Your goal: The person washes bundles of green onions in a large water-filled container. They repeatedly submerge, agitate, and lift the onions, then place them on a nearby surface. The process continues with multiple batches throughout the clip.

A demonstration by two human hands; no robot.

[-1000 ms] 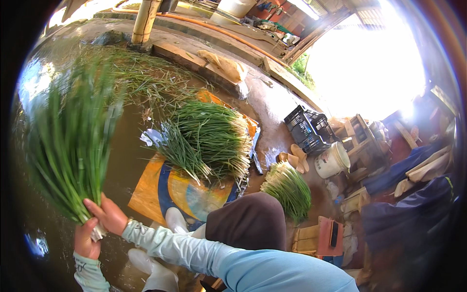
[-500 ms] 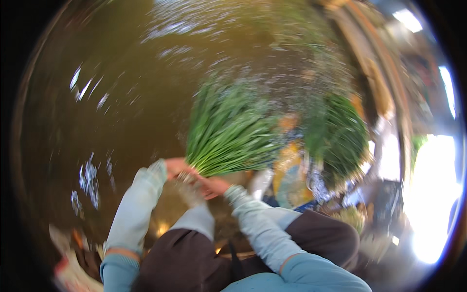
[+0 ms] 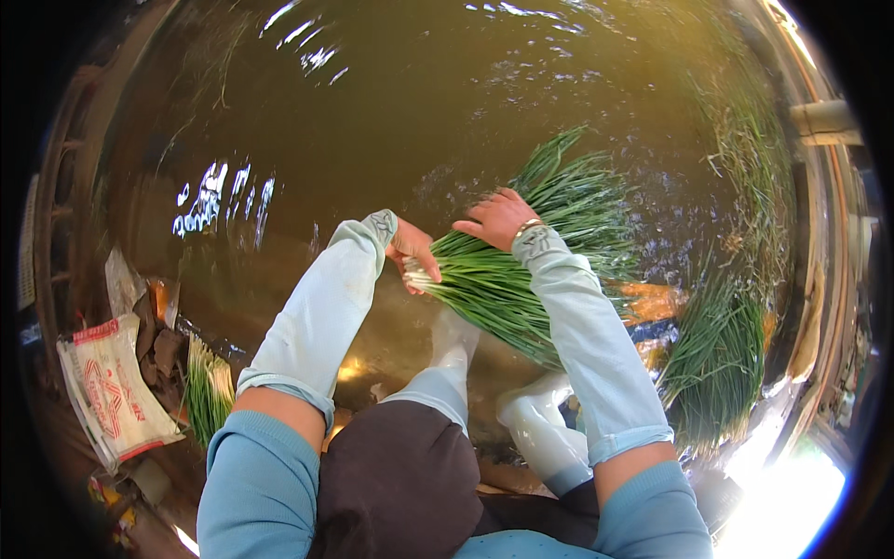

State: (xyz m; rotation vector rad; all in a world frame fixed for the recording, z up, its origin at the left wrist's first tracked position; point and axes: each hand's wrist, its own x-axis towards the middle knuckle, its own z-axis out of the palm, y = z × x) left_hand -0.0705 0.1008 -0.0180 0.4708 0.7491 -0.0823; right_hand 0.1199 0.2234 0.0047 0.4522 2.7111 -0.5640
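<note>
Hands: left hand (image 3: 411,253) curled tight around the pale root end of a bunch of green stalks (image 3: 494,279); right hand (image 3: 501,219) gripping nothing that shows, fingers extended and thumb spread, laid over the upper side of the leaves.
Bunch: in front of the person, above the water, white ends toward the left, leaf tips fanned out to the right.
Pool: brown water (image 3: 372,112) spreading ahead and to both sides, with bright reflections on it; loose leaves (image 3: 750,177) lie along its right side.
Sack: white sack (image 3: 121,387) with red print and red edges, at the far left; its contents cannot be made out.
Small bundle: more stalks (image 3: 208,387) just beside the sack, pale ends upward.
Heap: larger pile of greens (image 3: 717,359) at the right, next to an orange and blue sheet (image 3: 652,303).
Boots: two white boots (image 3: 549,410) below the bunch, near it.
In the way: right sleeve (image 3: 596,345) crosses in front of some leaves and the sheet; dark trouser knee (image 3: 400,480) covers the ground close to the body.
Edge: pale post (image 3: 824,123) at the far right, beyond the loose leaves.
</note>
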